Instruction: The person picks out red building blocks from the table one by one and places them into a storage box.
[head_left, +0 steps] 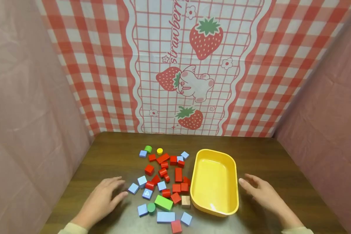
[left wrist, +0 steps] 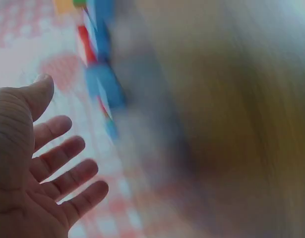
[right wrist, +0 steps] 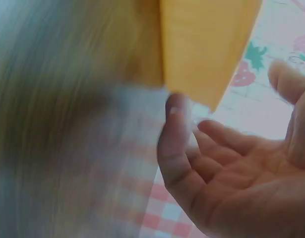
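My left hand [head_left: 103, 199] is just left of a spread of small blocks, its fingers relaxed and holding nothing. Nearest to it lies a light blue block [head_left: 133, 188]. Red blocks, such as a red rectangular one [head_left: 178, 175], fill much of the spread, mixed with blue ones and a light green block [head_left: 163, 202]. Right of the blocks stands a yellow bin [head_left: 213, 213] with a bare inside. Beside its right wall is my right hand [head_left: 261, 193], fingers loosely bent, nothing in them. In the right wrist view the yellow bin [right wrist: 207, 49] appears past the fingers.
The dark wooden table [head_left: 260, 152] carries everything. A checked strawberry cloth [head_left: 111, 81] hangs behind its back edge, and pink cloth [head_left: 324, 107] hangs at both sides. At the far end of the spread sit a yellow round block [head_left: 159, 151] and a green curved one [head_left: 148, 149].
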A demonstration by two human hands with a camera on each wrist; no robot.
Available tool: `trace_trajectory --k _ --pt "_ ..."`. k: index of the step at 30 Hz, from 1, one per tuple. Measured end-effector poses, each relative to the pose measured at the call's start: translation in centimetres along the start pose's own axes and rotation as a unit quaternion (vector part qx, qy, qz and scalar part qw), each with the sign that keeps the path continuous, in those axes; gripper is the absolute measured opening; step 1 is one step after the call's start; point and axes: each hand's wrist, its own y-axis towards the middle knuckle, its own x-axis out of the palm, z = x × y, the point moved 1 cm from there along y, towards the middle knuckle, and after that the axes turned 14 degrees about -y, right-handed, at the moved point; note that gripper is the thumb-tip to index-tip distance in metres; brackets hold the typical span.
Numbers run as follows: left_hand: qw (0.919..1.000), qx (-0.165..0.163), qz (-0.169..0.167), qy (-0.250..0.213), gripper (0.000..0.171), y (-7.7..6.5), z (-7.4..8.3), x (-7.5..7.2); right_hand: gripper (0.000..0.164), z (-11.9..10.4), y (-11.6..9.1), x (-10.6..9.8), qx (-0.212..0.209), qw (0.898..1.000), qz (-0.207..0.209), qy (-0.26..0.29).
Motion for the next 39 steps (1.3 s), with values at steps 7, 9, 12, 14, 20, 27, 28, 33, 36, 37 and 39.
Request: trace_trajectory --k 7,9,12,14,20,27,28,33,36,37,39 --pt "0.9917 0.083 -0.080 -0.055 0.035 0.5 7.5 3.8 0.075 -1.2 -0.3 1.9 -0.026 0.987 -0.089 0.132" --pt "0.9841 0.077 -0.135 -0.086 0.036 0.6 9.4 4.9 0.074 -1.0 0.1 2.3 -0.031 0.981 -0.097 0.166" --pt "0.9679 0.063 -0.216 -0.112 0.041 0.7 11.8 6.7 0.070 -0.5 0.5 3.0 -0.031 0.966 -0.110 0.232" --pt "0.9603 0.055 -0.247 -0.117 0.045 0.8 12.8 7.8 0.067 -0.1 0.9 3.3 -0.034 0.959 -0.106 0.262" --pt "0.9594 0.008 -0.267 -0.090 0.049 0.7 13.6 9.8 0.064 0.7 1.9 4.2 -0.054 0.947 -0.088 0.305" --pt "0.9603 0.007 -0.258 -0.105 0.041 0.8 13.9 9.6 0.058 2.1 1.5 4.9 -0.089 0.932 -0.076 0.343" --pt "0.9619 0.010 -0.250 -0.109 0.041 0.8 13.9 9.5 0.058 2.2 1.4 4.9 -0.088 0.930 -0.078 0.347" --pt "0.9736 0.037 -0.182 -0.132 0.040 0.4 13.3 8.7 0.057 2.1 1.4 5.1 -0.069 0.936 -0.085 0.335" --pt "0.9776 0.052 -0.142 -0.146 0.040 0.4 13.1 8.4 0.056 2.0 1.5 5.3 -0.060 0.944 -0.079 0.316" --pt "0.9784 0.056 -0.132 -0.148 0.040 0.5 13.2 8.4 0.056 2.0 1.5 5.4 -0.061 0.944 -0.077 0.314" --pt "0.9789 0.063 -0.121 -0.152 0.041 0.8 13.4 8.4 0.055 2.1 1.3 5.4 -0.055 0.945 -0.075 0.313"
